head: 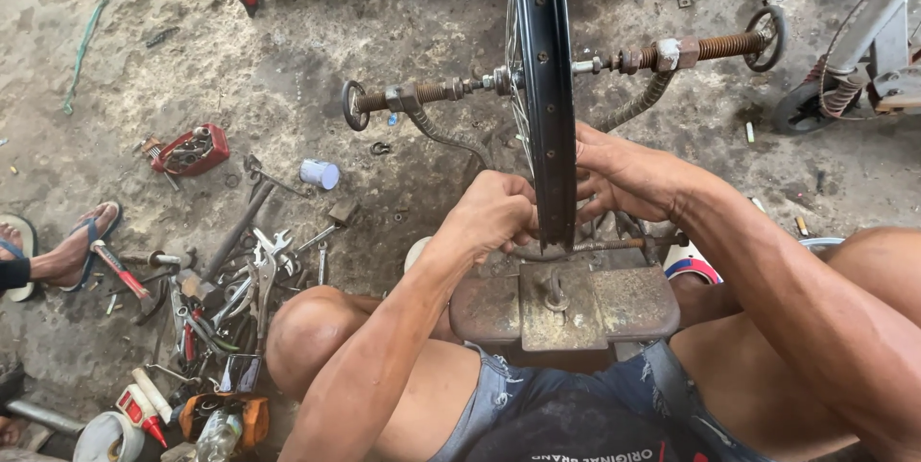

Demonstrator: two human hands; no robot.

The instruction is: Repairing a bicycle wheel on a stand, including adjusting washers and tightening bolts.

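wheel rim (547,88) between left hand (494,213) and right hand (624,174)

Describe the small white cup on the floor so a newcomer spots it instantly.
Start at the black wheel rim clamped upright in the stand between both hands. Look left, past the stand's threaded rod, to the bare dirt floor. The cup lies there on its side, the only white, round thing among grey metal tools.
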